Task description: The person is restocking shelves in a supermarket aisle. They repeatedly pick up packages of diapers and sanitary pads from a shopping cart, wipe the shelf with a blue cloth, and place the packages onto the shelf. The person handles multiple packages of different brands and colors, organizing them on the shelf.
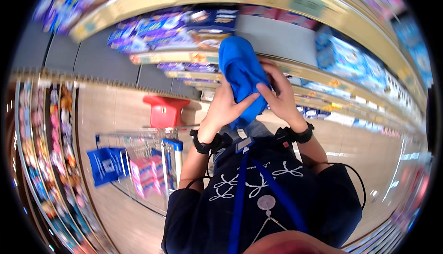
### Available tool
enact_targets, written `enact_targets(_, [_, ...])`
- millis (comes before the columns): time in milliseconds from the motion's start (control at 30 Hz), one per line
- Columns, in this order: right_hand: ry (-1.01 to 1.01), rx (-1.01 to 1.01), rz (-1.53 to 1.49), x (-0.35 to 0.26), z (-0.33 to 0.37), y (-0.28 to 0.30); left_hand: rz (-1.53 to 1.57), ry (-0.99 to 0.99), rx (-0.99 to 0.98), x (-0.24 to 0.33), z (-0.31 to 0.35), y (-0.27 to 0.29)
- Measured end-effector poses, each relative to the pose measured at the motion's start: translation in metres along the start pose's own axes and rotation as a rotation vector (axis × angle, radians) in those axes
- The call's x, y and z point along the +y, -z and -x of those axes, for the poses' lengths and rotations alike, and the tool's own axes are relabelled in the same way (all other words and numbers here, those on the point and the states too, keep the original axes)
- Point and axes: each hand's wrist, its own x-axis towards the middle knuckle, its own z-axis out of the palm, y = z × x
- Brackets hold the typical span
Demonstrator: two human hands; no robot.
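Note:
A crumpled bright blue cloth [237,58] is held up in front of my chest, before the shelves. My left hand [222,106] is closed on its left side, thumb laid across the lower part. On the other side, my right hand [280,95] grips the cloth with the thumb on its front and the fingers bent behind it. Both thumbs come close together near the cloth's lower end. Whether anything is wrapped inside the cloth cannot be seen. A black band sits on each wrist.
Shelves ahead hold purple packages [159,31] at left and light blue packages [341,53] at right, with a bare grey shelf section [272,37] between. At left stand a red stool [166,112] and a shopping cart [174,159] with pink packages [146,173] and a blue bag [108,165].

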Motion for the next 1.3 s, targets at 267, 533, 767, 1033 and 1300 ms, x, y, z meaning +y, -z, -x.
enact_targets(267, [0.138,-0.693,0.349,0.014,0.008,-0.107,-0.028,0.138,0.698,-0.004,0.132,0.046])
enact_targets(533, [0.318,-0.662,0.181,-0.017,0.06,-0.239,-0.224,0.123,1.23,0.028,0.317,0.12])
enact_targets(767, [0.555,-0.846,-0.088,-0.082,0.131,-0.392,-0.831,0.249,1.569,0.073,0.524,0.15])
enact_targets(1033, [0.581,-1.366,-0.204,-0.092,0.213,-0.475,-0.719,0.765,1.61,0.102,0.644,0.119])
enact_targets(1300, [0.47,-2.075,0.309,-0.005,0.211,-0.476,-0.361,1.24,0.972,0.054,0.654,0.111])
